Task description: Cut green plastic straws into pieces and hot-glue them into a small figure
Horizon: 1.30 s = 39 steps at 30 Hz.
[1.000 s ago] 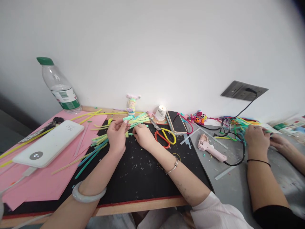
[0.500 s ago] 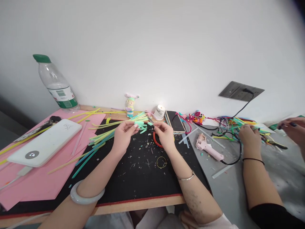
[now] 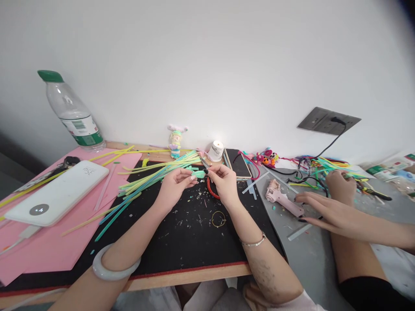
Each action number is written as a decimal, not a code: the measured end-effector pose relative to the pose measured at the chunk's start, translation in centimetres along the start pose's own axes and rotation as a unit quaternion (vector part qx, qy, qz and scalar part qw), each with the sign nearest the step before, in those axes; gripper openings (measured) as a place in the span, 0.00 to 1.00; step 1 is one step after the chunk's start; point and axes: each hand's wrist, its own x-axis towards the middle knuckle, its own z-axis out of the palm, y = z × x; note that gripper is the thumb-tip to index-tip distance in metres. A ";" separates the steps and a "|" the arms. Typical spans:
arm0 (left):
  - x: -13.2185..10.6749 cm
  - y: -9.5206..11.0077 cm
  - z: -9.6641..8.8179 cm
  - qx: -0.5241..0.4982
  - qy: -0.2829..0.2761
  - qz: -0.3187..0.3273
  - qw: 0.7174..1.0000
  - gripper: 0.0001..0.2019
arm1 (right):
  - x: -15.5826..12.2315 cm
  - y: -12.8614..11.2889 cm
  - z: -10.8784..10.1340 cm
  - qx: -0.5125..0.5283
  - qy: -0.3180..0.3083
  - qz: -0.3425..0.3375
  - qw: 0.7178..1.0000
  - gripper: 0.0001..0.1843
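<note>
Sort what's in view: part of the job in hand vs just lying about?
Likely in the job:
green pieces, between left hand and right hand
coloured stems
scissors, partly hidden

Apparently just lying about:
bottle
power bank
phone

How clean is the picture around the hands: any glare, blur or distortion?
Head view: soft bright patch on the wall, no harsh glare; head view: wide-angle stretch, the bottle leaning near the edge; head view: green pieces between left hand and right hand lack fine detail.
</note>
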 end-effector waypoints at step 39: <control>-0.3 0.0 0.1 -0.010 -0.020 -0.013 1.000 0.13 | -0.3 0.4 0.2 -0.142 0.025 -0.055 0.988 0.04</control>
